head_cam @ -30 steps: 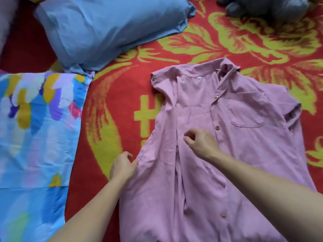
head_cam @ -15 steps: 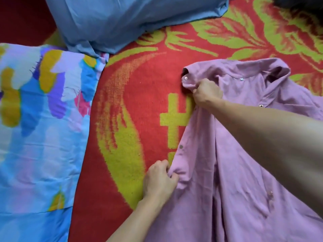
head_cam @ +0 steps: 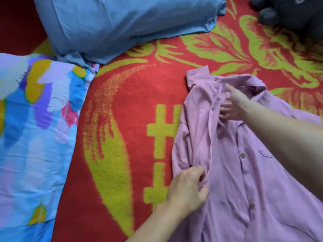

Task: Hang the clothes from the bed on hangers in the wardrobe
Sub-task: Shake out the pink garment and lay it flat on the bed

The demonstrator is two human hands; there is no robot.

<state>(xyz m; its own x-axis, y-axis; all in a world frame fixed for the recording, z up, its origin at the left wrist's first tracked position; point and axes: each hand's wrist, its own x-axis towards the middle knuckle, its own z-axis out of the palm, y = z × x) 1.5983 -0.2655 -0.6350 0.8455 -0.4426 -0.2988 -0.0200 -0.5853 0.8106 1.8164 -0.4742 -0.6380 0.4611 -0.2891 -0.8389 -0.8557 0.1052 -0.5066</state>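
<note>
Fingers (head_cam: pixel 203 189) of left hand (head_cam: pixel 187 191): curled, pinching the left front edge of the pink shirt (head_cam: pixel 227 172) near its middle, likely to hold the placket straight. Right hand (head_cam: pixel 232 106): reaches across to the collar end, forefinger extended, other fingers loosely spread against the cloth; whether they grip it cannot be told. Shirt: lies flat on the red-and-yellow blanket (head_cam: pixel 132 119), right of centre, collar at the far end, front closed over, apparently for buttoning or lifting. No hanger or wardrobe in view. Blue pillow (head_cam: pixel 122 23): far left. Patterned pillow (head_cam: pixel 35 119): left
</note>
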